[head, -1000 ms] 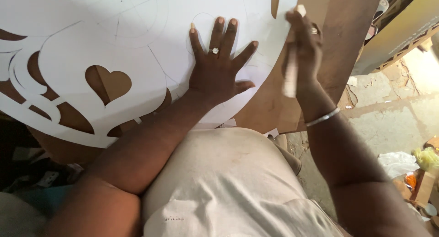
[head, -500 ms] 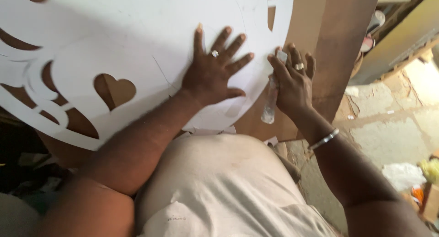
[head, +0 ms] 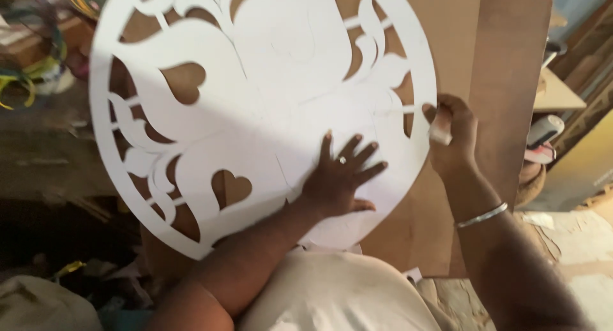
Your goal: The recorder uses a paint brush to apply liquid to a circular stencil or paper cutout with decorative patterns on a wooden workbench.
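The left hand [head: 338, 178] lies flat, fingers spread wide, on the white round cut-out stencil [head: 255, 82], which rests on a brown board [head: 498, 82]. Just right of it, at the stencil's rim, the right hand [head: 450, 136] has its grip closed on a small pale marking tool [head: 440, 134]. Best to press firmly so the stencil cannot slip, keeping the tool tight against the edge.

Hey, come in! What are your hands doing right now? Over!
Left hand flat on white round cutout stencil, fingers spread. Right hand at stencil's right edge, gripping small white marker. Brown board beneath. Nothing blocking.
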